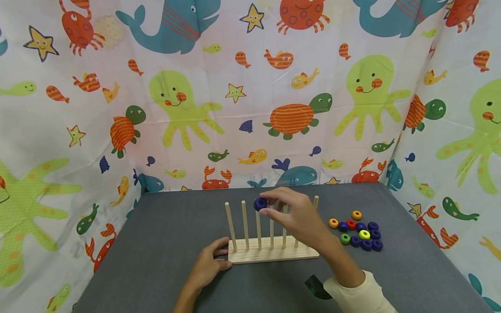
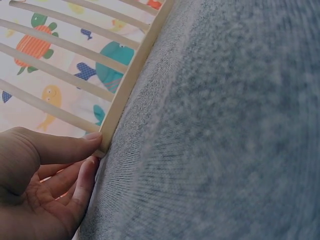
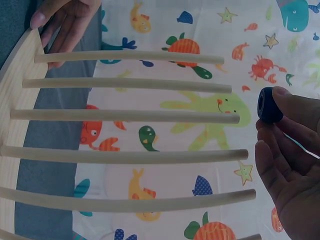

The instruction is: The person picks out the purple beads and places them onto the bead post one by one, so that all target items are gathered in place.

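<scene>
A wooden peg stand (image 1: 274, 256), with several upright pegs along its flat base, stands on the grey table. My left hand (image 1: 207, 265) pinches the left end of the base; in the left wrist view, the thumb (image 2: 75, 147) lies against the corner. My right hand (image 1: 297, 213) holds a dark blue ring bead (image 1: 260, 204) between thumb and fingertips, over the third peg from the left. In the right wrist view the bead (image 3: 269, 106) is just past the peg tips, apart from them, with its hole facing the pegs. No beads show on the visible pegs.
To the right of the stand lies a loose group of beads: several dark blue ones (image 1: 366, 244), a red (image 1: 350, 224), a green (image 1: 345, 238), a yellow (image 1: 364, 234) and two orange (image 1: 356, 215). A cloth (image 1: 242, 169) printed with sea animals hangs behind the table (image 1: 176, 226).
</scene>
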Motion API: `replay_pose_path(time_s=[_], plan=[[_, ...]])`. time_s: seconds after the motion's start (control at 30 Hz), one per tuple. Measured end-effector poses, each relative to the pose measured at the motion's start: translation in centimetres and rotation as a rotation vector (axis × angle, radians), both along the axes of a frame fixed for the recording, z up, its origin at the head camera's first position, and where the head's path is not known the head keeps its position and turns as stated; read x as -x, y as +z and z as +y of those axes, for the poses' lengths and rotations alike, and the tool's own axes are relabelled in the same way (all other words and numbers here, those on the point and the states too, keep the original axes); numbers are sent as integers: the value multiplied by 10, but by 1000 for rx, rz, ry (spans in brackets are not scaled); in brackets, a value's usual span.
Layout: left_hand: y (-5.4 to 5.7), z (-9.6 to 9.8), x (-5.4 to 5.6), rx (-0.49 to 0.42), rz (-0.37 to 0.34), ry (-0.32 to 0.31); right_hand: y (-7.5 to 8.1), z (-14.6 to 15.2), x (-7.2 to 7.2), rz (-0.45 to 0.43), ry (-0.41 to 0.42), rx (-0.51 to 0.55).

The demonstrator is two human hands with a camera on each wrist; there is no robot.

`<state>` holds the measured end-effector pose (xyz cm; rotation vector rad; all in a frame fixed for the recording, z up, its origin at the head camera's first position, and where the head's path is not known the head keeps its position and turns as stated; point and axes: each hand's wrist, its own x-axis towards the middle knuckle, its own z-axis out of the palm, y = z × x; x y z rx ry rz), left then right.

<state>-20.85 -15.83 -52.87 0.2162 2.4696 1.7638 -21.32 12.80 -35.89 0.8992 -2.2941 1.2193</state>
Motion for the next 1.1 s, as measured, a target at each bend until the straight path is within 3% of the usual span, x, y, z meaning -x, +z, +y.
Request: replay_pose_path(time_s=[0.83,1.1], plan=[[-1,-2,1,7,-25,-13,6,-44,12,58,53,-88],[-2,-4,2,21,-29,-17,4,-54,17,34,55,-105]])
